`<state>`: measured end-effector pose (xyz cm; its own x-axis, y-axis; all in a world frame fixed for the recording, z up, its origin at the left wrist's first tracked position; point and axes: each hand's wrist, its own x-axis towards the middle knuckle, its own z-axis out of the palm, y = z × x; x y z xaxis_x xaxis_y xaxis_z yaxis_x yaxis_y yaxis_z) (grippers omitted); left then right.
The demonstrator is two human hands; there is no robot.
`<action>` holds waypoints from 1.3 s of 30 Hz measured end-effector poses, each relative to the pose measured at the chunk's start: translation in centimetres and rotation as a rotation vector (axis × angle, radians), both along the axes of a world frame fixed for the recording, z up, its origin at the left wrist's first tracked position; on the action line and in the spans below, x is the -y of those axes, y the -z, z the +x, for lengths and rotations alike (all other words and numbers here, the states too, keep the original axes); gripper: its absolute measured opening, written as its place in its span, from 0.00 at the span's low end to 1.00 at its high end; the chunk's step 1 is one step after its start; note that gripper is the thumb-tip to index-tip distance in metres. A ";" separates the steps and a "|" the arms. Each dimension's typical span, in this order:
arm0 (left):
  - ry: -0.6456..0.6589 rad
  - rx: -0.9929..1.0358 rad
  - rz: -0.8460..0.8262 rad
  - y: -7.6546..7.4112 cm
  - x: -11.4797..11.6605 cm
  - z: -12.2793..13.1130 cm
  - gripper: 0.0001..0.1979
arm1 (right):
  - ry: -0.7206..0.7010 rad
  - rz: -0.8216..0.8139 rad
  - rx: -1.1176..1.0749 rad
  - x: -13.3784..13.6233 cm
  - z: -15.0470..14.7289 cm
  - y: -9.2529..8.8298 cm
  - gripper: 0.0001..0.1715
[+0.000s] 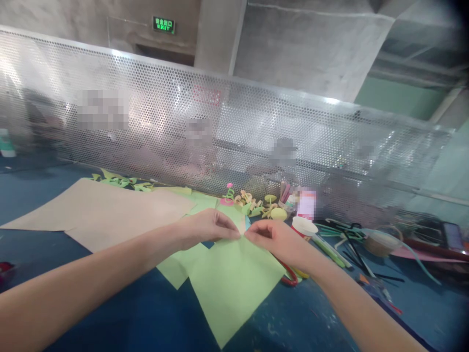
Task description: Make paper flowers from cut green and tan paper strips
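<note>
Both hands meet at the top of a light green sheet of paper (236, 286). My left hand (207, 226) pinches its upper edge between thumb and fingers. Close beside it, fingertips almost touching, my right hand (280, 239) pinches the same edge. The sheet hangs toward me with one corner pointing down. Another light green piece of paper (176, 269) lies partly under it on the left. Red scissors handles (291, 278) show partly beneath my right wrist, the rest hidden by the paper.
Beige sheets (120, 210) cover the left of the blue table (120, 303). Cut paper strips (124, 181) lie along the perforated metal divider (164, 117). A paper cup (305, 227), green markers (331, 252), pipe cleaners (361, 259) and a phone (454, 237) are on the right.
</note>
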<state>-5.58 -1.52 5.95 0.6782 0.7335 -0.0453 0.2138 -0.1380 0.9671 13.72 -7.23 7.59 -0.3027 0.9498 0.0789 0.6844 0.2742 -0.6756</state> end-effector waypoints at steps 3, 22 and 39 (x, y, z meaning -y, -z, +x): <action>0.051 -0.016 -0.056 0.2 -0.1 -0.1 0.13 | -0.003 -0.008 0.001 0.1 -0.3 -0.1 0.13; 0.081 -0.091 -0.072 0.5 -0.3 -0.3 0.13 | -0.034 -0.058 0.014 0.3 -0.2 0.1 0.13; 0.088 -0.154 0.063 0.9 -0.7 -0.4 0.15 | 0.006 -0.064 0.075 -0.5 -0.2 1.2 0.20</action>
<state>-5.97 -0.86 5.03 0.7282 0.6766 -0.1091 0.3430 -0.2220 0.9127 13.56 -6.72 6.35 -0.2994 0.9541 -0.0047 0.7352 0.2276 -0.6385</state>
